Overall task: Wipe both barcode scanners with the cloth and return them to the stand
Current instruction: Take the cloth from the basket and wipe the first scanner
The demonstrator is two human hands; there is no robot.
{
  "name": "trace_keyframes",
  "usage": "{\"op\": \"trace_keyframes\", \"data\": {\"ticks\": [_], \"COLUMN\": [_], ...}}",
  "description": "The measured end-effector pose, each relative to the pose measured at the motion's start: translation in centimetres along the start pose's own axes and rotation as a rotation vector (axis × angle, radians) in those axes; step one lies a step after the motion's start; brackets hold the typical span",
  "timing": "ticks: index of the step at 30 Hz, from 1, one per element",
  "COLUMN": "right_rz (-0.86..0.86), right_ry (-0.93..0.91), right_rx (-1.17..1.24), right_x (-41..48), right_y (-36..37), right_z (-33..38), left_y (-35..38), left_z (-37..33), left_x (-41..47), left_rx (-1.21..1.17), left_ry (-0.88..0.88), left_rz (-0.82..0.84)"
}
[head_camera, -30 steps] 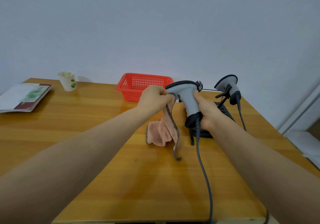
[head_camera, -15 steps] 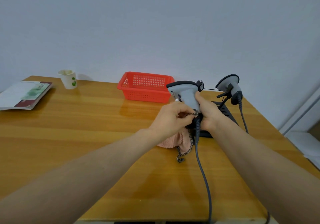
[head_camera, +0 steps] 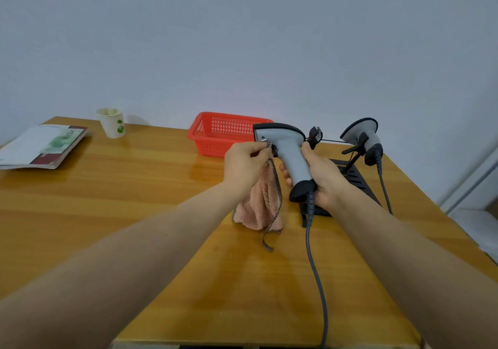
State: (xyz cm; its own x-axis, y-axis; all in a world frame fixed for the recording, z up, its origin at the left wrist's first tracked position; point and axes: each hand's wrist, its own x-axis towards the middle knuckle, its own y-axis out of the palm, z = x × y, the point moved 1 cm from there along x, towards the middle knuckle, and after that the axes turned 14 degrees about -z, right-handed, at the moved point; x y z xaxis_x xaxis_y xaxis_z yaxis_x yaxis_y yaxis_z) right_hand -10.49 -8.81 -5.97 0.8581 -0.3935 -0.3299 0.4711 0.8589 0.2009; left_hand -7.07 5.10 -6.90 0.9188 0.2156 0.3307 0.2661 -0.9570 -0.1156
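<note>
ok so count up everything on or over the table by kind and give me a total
Barcode scanners: 2 (held scanner, scanner on the stand)
Stand: 1
Cloth: 1
Red basket: 1
Paper cup: 1
Booklet: 1
Total: 7

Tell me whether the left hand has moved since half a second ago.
Yes. The left hand, gripping the cloth, has risen from the scanner handle's base to its head, toward the red basket.
</note>
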Motion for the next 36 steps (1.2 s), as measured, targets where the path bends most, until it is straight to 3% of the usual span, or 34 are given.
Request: {"op": "trace_keyframes", "data": {"ticks": [6,11,17,24,31,36], "right_rz": [-0.011,-0.042,0.026,0.004,0.012,0.031], "right_ry": [-0.052,-0.033,-0.008,-0.009,0.045,0.055], "right_rx": [-0.044,-0.004,-0.031,-0.032,-0.002,0.012], "right_x": [-0.2,0.1,0.1,0.3,0.2,0.2], "right_y": [0.4,0.0,-0.1,-0.2,-0.4,0.0], "right_z": [0.0,0.1,0.1,-0.4,-0.3,-0.5], "left_y": [0.4,0.0,-0.4,0.0,-0.2,0.5], "left_z": [0.3,1.2,0.4,0.8,1.5,0.7], "left_x": [-0.1,-0.9,-0.2,-0.9,0.5,-0.2], "left_rx": [0.130,0.173,-0.018,0.112,-0.070,-0.041], "left_ry": [0.310,0.421,0.133,0.348,-0.100,-0.053], "left_rz": [0.039,0.119,-0.107,0.059,-0.078,-0.004]}}
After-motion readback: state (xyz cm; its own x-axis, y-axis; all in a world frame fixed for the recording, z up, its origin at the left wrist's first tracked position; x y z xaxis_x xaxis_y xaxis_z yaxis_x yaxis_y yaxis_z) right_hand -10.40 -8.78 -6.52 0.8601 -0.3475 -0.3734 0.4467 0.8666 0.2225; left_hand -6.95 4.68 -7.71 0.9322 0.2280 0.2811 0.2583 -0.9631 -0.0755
